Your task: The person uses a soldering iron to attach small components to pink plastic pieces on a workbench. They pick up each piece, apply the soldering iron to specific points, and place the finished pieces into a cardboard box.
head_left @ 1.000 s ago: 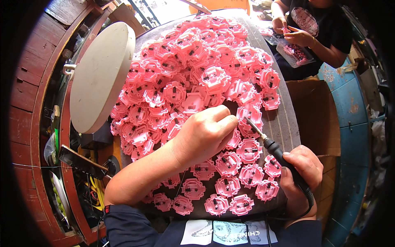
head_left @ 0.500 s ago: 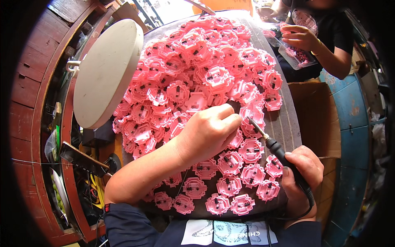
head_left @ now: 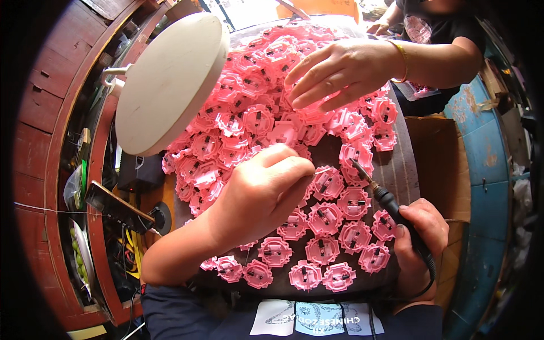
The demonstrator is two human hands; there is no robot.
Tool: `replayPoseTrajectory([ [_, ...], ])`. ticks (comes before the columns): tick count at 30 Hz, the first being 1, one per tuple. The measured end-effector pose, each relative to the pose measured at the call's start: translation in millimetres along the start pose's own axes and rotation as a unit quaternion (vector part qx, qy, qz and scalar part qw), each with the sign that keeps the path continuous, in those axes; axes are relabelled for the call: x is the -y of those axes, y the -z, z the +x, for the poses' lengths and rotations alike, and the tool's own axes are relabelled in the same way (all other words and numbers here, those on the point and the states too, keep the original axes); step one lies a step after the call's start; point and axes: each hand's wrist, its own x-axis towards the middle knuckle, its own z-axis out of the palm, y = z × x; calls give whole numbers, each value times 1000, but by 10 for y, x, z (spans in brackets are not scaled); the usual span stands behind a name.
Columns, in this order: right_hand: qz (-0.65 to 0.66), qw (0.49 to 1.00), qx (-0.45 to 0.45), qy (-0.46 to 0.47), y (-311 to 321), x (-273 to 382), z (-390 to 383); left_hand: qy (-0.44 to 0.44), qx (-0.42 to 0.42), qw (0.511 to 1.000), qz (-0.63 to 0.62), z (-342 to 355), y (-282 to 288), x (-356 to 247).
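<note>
My right hand (head_left: 422, 229) is closed round the dark handle of a soldering iron (head_left: 391, 203). Its metal tip points up and left, close to a pink plastic part (head_left: 356, 156) at the right of the heap. My left hand (head_left: 272, 184) is closed in a pinch above the pink parts, left of the iron; what its fingers hold, if anything, is hidden. Below it, several round pink plastic parts (head_left: 324, 219) with small black pieces in their middles lie spread on the dark work surface (head_left: 396, 170). Farther back, many more are heaped in a pile (head_left: 232, 122).
A co-worker's hand (head_left: 345, 73) with a yellow bracelet reaches over the pile from the right. At left, a round pale lamp head (head_left: 173, 85) overhangs the heap, above a phone on a stand (head_left: 119, 207). A cardboard box (head_left: 436, 153) and blue cabinet (head_left: 487, 164) stand right.
The co-worker's hand has come in from the upper right and is now over the pile. My left hand has drawn back slightly left and down, away from the iron's tip.
</note>
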Motion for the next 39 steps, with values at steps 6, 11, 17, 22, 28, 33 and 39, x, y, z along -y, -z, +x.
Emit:
replayPoseTrajectory([
  [6, -9, 999, -48, 10, -1, -36, -50, 107, 19, 991, -73, -336, 342, -391],
  [11, 6, 995, -74, -66, 43, -7, -238, 177, -104, 966, -156, -805, 595, -677],
  [17, 46, 998, -35, -26, 30, 297, -237, 168, -220, 961, 3, -1360, 824, -523],
  [22, 52, 998, -45, -15, -94, 438, -284, 170, -275, 945, 46, -1595, 883, -317],
  [28, 67, 998, -2, 3, -219, 479, -209, 163, -164, 969, 92, -1608, 742, -311],
  [33, 63, 997, -35, 19, -244, 483, -280, 158, -142, 973, 87, -1685, 587, -459],
  [39, 77, 997, -4, 28, -47, 574, -414, 163, -96, 982, 26, -1742, 375, -862],
])
